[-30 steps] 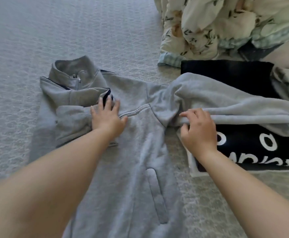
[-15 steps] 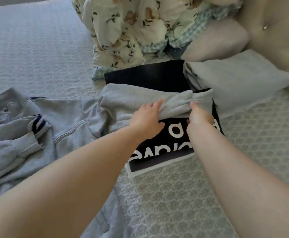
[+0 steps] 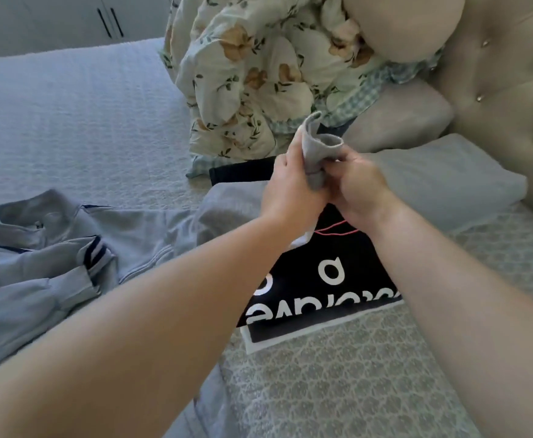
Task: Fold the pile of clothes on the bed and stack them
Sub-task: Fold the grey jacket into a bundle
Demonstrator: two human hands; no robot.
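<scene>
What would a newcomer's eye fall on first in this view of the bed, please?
Centre frame, the left hand and right hand together grip the raised grey sweatshirt sleeve cuff. Just below lies a folded black garment with white lettering, and behind the hands a crumpled cream floral duvet is heaped near the headboard.

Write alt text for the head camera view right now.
Both hands, left hand and right hand, grip the cuff of a grey jacket sleeve, lifted above a folded black top on the bed; the jacket body lies left.
</scene>
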